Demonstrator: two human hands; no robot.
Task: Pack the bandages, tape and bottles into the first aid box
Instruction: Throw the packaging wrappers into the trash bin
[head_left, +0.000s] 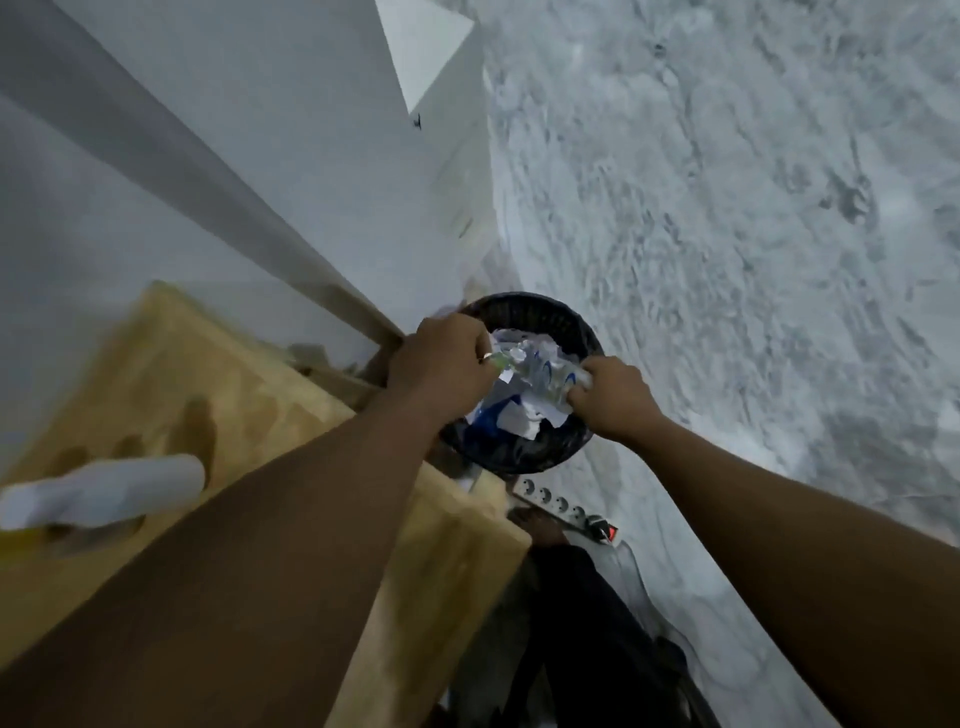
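Both my hands reach down over a round black waste bin (550, 312) on the floor. My left hand (441, 358) and my right hand (613, 395) each grip an end of a crumpled clear plastic wrapper (540, 371) with blue print, held just above the bin. White paper scraps (519, 421) and blue bits lie inside the bin. A white bottle (104, 491) lies blurred on the wooden table at the left. No first aid box is visible.
A light wooden table (291, 395) stands at the left against a white wall (218, 156). A white power strip (563, 506) with a red switch lies on the marbled floor (727, 208) below the bin. Dark trousers (587, 623) and a foot show beneath.
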